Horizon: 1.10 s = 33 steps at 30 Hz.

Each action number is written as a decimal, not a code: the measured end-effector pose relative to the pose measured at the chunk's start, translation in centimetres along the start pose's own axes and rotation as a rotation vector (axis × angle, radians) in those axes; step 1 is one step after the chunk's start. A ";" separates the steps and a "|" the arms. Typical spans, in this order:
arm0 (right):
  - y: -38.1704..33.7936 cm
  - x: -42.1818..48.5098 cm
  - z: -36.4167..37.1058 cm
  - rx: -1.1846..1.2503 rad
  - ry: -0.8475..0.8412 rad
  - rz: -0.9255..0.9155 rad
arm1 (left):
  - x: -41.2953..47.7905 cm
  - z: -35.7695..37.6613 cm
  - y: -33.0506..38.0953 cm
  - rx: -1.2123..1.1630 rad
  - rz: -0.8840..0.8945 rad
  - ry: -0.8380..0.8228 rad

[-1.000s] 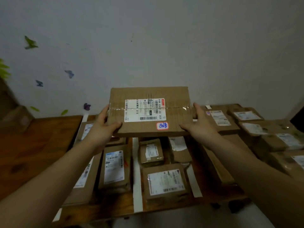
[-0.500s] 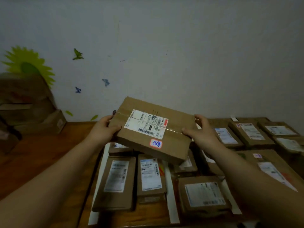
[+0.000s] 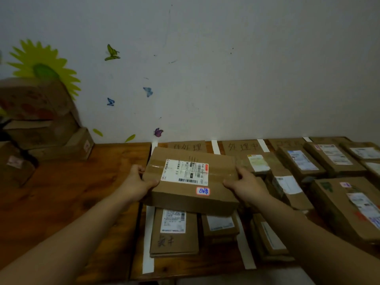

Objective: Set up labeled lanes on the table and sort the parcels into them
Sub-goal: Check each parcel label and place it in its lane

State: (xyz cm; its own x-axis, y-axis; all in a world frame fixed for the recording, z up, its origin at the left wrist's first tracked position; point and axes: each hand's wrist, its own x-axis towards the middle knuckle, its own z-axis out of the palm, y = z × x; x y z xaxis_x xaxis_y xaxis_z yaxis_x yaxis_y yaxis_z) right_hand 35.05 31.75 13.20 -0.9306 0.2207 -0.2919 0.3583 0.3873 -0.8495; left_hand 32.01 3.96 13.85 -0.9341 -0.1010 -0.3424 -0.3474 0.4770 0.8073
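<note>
over the leftmost lane of the table (image 3: 61,192), the parcel (image 3: 191,179) is held level, left hand (image 3: 137,185) and right hand (image 3: 245,185) gripping its short ends. judged rigid, light; taped top slick, so end edges suit best.

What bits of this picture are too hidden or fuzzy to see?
Head view:
- Lower parcels: partly covered by the held parcel.
- Shipping label print: too small to read.
- Far-right parcel: cut off by the edge.
- Stacked boxes at left: blurred.
</note>
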 end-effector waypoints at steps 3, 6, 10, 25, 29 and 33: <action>0.6 0.2 0.4 -0.037 -0.043 0.032 | -0.7 0.5 -1.2 0.048 0.010 -0.024; 1.1 0.3 0.4 -0.108 -0.063 0.014 | -1.5 1.2 -2.0 0.011 0.002 -0.019; 2.0 0.1 0.0 -0.158 -0.113 -0.025 | -3.3 2.4 -3.1 -0.007 -0.047 0.027; 6.4 -5.2 -0.8 -0.425 -0.052 -0.140 | -7.8 4.8 -7.9 0.224 0.023 -0.042; 6.6 -7.1 -0.3 -0.512 -0.012 -0.134 | -8.0 4.6 -7.9 0.428 0.082 -0.069; 5.8 -7.7 0.3 -0.893 0.061 -0.297 | -8.1 4.3 -6.6 0.814 0.277 -0.002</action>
State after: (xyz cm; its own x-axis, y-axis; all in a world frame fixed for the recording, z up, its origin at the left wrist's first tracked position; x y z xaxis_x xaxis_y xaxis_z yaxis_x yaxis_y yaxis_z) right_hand 44.30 32.04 10.41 -0.9966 0.0396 -0.0722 0.0550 0.9725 -0.2264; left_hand 42.23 5.35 9.20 -0.9762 0.1127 -0.1853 0.0605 0.9620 0.2663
